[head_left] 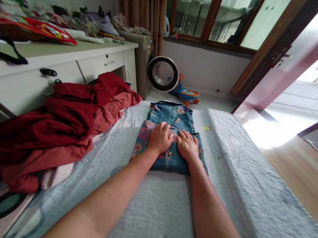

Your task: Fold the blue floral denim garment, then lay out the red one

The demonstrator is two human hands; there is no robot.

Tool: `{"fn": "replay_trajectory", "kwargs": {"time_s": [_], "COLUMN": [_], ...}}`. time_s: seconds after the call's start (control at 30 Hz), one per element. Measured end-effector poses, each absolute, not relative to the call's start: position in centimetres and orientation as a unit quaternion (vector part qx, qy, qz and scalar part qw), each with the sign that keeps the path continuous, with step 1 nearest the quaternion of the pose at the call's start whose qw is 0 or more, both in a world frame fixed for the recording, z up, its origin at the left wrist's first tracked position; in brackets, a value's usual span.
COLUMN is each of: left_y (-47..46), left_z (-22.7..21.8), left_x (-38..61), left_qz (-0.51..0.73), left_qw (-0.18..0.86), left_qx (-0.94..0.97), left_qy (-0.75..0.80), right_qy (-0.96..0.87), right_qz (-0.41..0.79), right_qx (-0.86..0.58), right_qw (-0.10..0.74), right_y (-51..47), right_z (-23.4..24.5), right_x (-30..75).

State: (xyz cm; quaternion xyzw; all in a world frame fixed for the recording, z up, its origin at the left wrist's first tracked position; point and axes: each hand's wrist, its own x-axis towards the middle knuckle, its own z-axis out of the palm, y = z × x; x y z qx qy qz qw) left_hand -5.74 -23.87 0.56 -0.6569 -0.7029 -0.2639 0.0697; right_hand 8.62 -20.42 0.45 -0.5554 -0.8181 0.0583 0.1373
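A folded denim jacket [180,165] with a floral pattern and a metal button lies on the quilted bed cover [160,213]. Its collar end points away from me, and the lower part is folded up toward it. My left hand [160,138] lies flat on the fold's upper edge, left of the middle. On the right side of the same edge rests my right hand [187,143], fingers stretched forward. Both palms touch the cloth without gripping it. The cloth beneath the hands is hidden.
Red clothes [70,118] are heaped along the bed's left side. Behind them stands a white desk [92,66] loaded with bags and small items. Past the bed's far edge are a washing machine's open round door [163,74] and a blue-orange ride-on toy [186,93]. A door [292,55] stands open at right.
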Motion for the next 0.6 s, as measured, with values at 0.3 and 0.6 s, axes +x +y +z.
{"fn": "replay_trajectory", "kwargs": {"time_s": [0.3,0.6], "left_y": [-24.45,-24.6], "left_z": [1.08,1.1], "left_x": [-5.75,-6.29], "left_qz": [-0.24,-0.236], "left_qw": [0.09,0.014], "left_qx": [-0.68,-0.679], "left_qy": [-0.686,-0.695], "right_qy": [-0.818,-0.86], "right_qz": [0.07,0.139], "right_qx": [-0.541,-0.352], "right_qw": [0.18,0.341], "right_y": [-20.21,-19.6], "right_z": [0.01,-0.5], "right_x": [8.84,8.38]}}
